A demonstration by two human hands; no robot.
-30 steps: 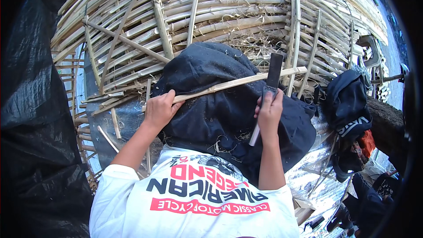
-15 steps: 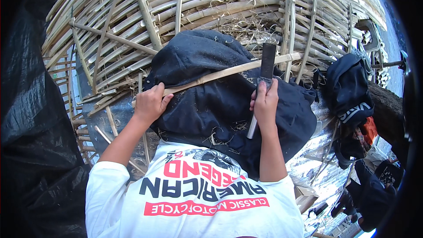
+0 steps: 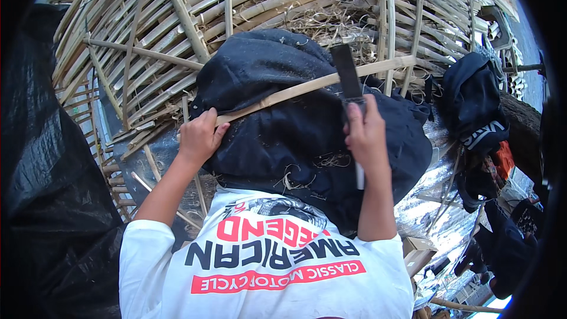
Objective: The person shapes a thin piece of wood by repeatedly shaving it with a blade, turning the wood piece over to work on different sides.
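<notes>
My left hand (image 3: 201, 136) is closed round the near left end of a split bamboo strip (image 3: 289, 94). The strip slants up to the right over a black cloth (image 3: 271, 147) that covers my lap, and its far end lies beyond the cloth over slats. In my right hand (image 3: 364, 132) is a knife (image 3: 346, 72) with a broad dark blade and a pale metal handle end showing below my fist. The blade points up and away, touching or just over the strip; which of the two cannot be told. Thin shavings (image 3: 289, 180) cling to the cloth.
Beyond the cloth stands a large curved rack of bamboo slats (image 3: 295, 6), with shavings caught in it. Black sheeting (image 3: 47, 159) hangs at the left. At the right are a dark bundled garment (image 3: 475, 100), a log (image 3: 522, 124) and silvery sheeting (image 3: 422, 207).
The knife has tilted, its blade tip swinging left and its handle end right. My right hand has shifted slightly right. The strip's far end is a little higher and further right.
</notes>
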